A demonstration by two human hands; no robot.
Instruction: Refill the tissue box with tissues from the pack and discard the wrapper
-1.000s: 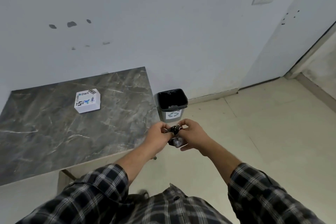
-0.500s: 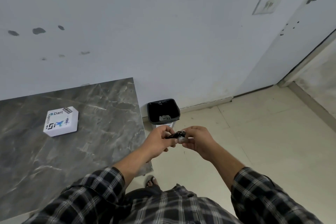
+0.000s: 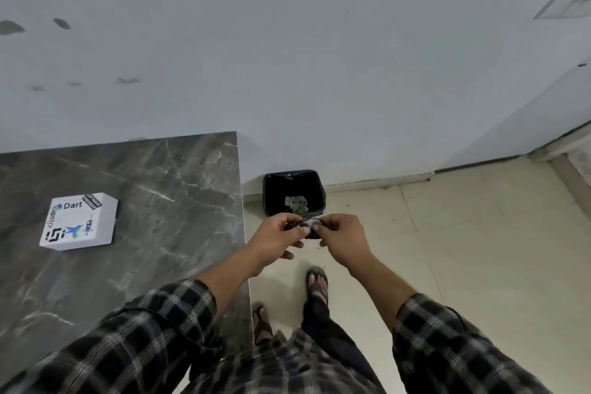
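Beige tiled floor (image 3: 447, 249), black-lined waste bin (image 3: 293, 192) by the wall.
Left hand (image 3: 276, 237) and right hand (image 3: 340, 233) pinch a small crumpled dark wrapper (image 3: 308, 227) between closed fingertips, just before the bin.

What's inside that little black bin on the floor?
The bin has a black liner and some crumpled pale scraps at the bottom. Its near edge is covered by the person's hands.

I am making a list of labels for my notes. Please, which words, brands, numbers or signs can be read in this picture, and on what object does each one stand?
"Dart": top of the white box on the marble table.
"codex" or similar, running sideways: same box top, partly blurred.
Black corner sticker and black logo marks on the box: too blurred to read.
Nothing readable elsewhere.
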